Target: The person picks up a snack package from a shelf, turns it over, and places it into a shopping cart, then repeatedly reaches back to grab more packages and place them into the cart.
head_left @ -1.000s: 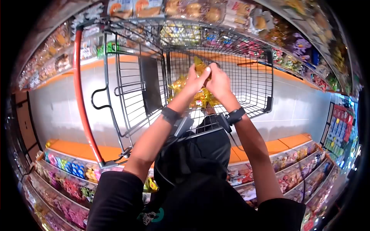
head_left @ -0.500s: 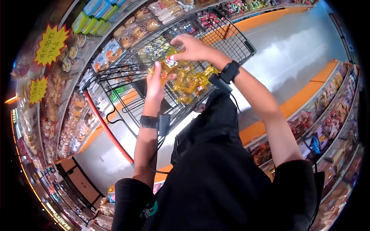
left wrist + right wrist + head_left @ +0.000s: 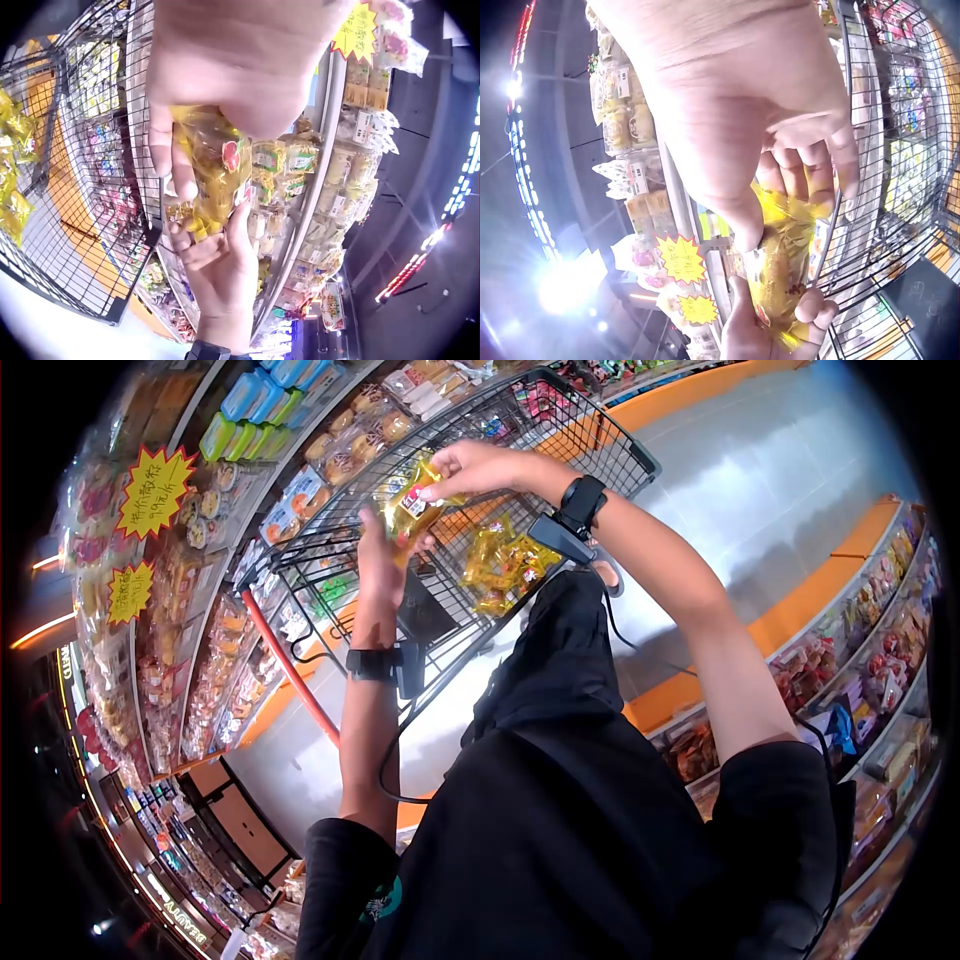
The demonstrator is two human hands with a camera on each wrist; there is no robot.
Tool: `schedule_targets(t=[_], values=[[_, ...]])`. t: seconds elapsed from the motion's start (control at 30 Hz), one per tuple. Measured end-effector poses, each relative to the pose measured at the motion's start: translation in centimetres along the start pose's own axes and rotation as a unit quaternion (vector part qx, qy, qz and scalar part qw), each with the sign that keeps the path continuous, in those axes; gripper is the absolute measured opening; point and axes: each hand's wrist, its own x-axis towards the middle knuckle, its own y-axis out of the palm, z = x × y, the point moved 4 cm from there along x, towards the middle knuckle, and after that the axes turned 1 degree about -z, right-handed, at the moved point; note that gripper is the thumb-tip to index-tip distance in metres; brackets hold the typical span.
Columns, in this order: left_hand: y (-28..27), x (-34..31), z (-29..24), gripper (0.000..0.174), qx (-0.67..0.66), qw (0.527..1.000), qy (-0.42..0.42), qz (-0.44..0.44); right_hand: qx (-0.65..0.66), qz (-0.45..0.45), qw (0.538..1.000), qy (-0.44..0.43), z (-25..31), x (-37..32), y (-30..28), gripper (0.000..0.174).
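Observation:
Both hands hold a yellow see-through snack packet [image 3: 412, 505] above the shopping cart. It has a small red and white label, and something brown shows inside. My left hand [image 3: 380, 570] grips its lower end, thumb on one side and fingers on the other. At the upper end my right hand [image 3: 485, 467] pinches the wrapper between thumb and fingers. The right wrist view shows the packet [image 3: 780, 262] stretched lengthwise between the two hands. Several similar yellow packets [image 3: 500, 570] lie in a heap in the cart below.
The black wire cart [image 3: 640, 460] has a red handle [image 3: 290, 670] at the left. Shelves of packaged food run along the far side, with yellow starburst price signs [image 3: 155, 490]. More goods [image 3: 800, 670] line the shelves at the right. A cable [image 3: 385, 760] hangs from the left wrist camera.
The head view has turned, bringing the price signs into sight. My hands, close together over the heap a second ago, now hold the packet farther left with its label showing.

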Motion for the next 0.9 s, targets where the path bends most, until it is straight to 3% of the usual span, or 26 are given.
schedule_targets(t=[0.23, 0.37, 0.47, 0.5, 0.73, 0.9], values=[[-0.6, -1.2, -1.2, 0.055, 0.025, 0.995, 0.035, -0.087, -0.015, 0.022, 1.000, 0.003, 1.3, 1.0, 0.7, 0.043], [-1.9, -1.3, -1.8, 0.054, 0.027, 0.991, 0.053, -0.119, 0.084, 0.058, 0.994, 0.026, 2.0, 1.0, 1.7, 0.037], [-2.5, -1.2, -1.8, 0.058, 0.030, 0.991, 0.009, -0.133, 0.104, 0.004, 0.994, 0.017, 3.4, 0.1, 1.4, 0.033], [-1.8, -1.5, -2.5, 0.061, 0.011, 0.996, 0.038, -0.079, 0.111, 0.001, 0.993, 0.025, 3.0, 0.2, 1.1, 0.031], [-0.7, -1.8, -5.1, 0.055, 0.049, 0.988, 0.133, -0.056, 0.128, -0.025, 0.990, 0.057, 5.0, -0.8, -0.1, 0.026], [-0.9, -1.5, -6.1, 0.051, 0.065, 0.990, 0.106, -0.067, 0.085, -0.034, 0.996, 0.017, 5.4, 0.2, -1.3, 0.021]])
